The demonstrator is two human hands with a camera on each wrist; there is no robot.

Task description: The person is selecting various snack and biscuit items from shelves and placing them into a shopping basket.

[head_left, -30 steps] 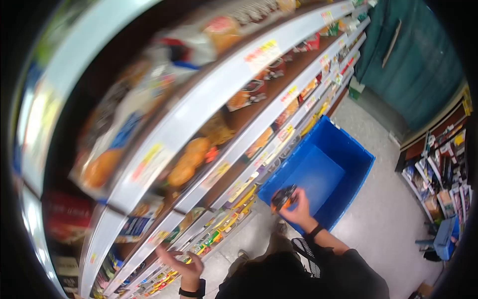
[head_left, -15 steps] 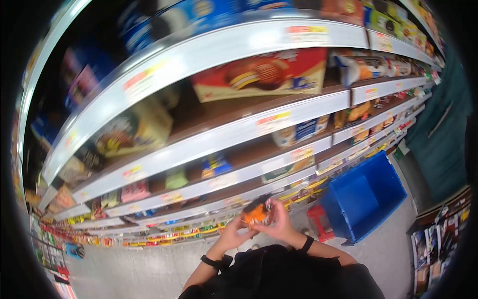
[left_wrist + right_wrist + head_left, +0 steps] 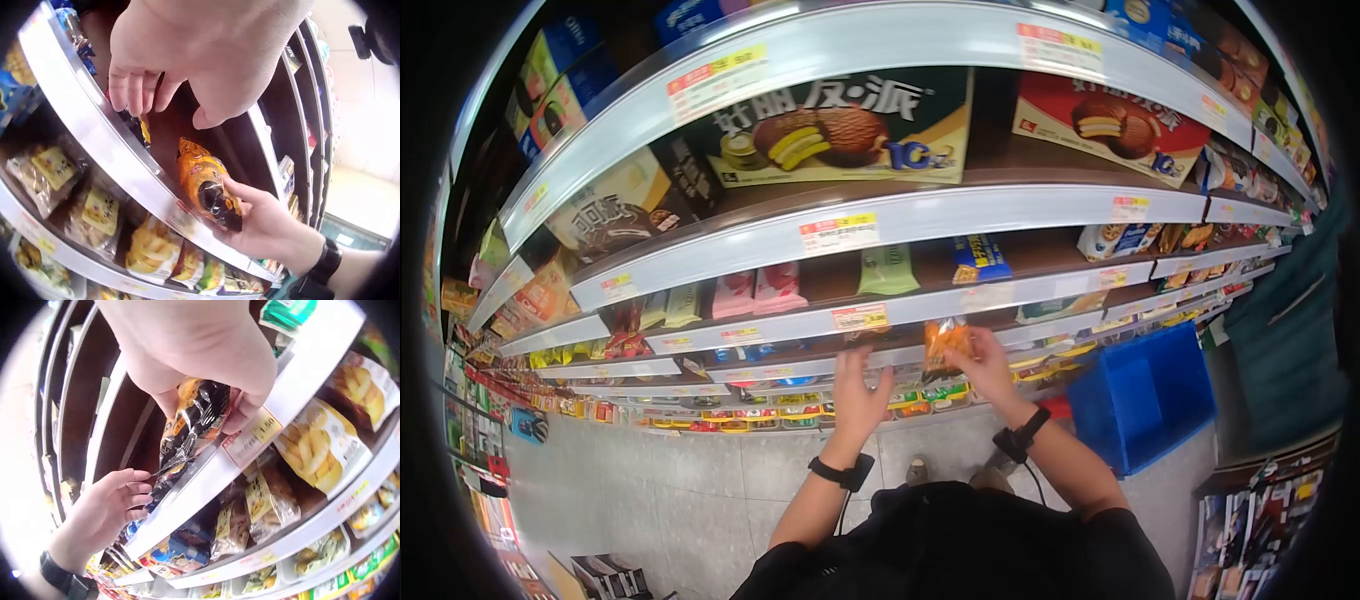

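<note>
My right hand (image 3: 990, 368) pinches an orange-and-black snack bag (image 3: 945, 343) at the front of a lower shelf. In the left wrist view the bag (image 3: 203, 178) leans over the shelf's white edge, with the right thumb and fingers on its dark end. Seen from the right wrist, its printed, shiny wrapper (image 3: 199, 415) lies between thumb and fingers. My left hand (image 3: 860, 395) is held at the same shelf, left of the bag, with fingers extended and nothing in them. Dark packets sit farther along that shelf, partly behind the left fingers.
A blue tub (image 3: 1100, 415) stands on the floor to the right. Price-tagged shelves curve across the front, with a green pie box (image 3: 840, 135) and a red one (image 3: 1100, 130) higher up. Bagged snacks (image 3: 319, 447) fill the shelf below. A green curtain (image 3: 1285, 330) hangs at far right.
The bag has gone from above the blue tub, through both hands, to the shelf front. My left hand has come off it. The view has swung left along the shelves.
</note>
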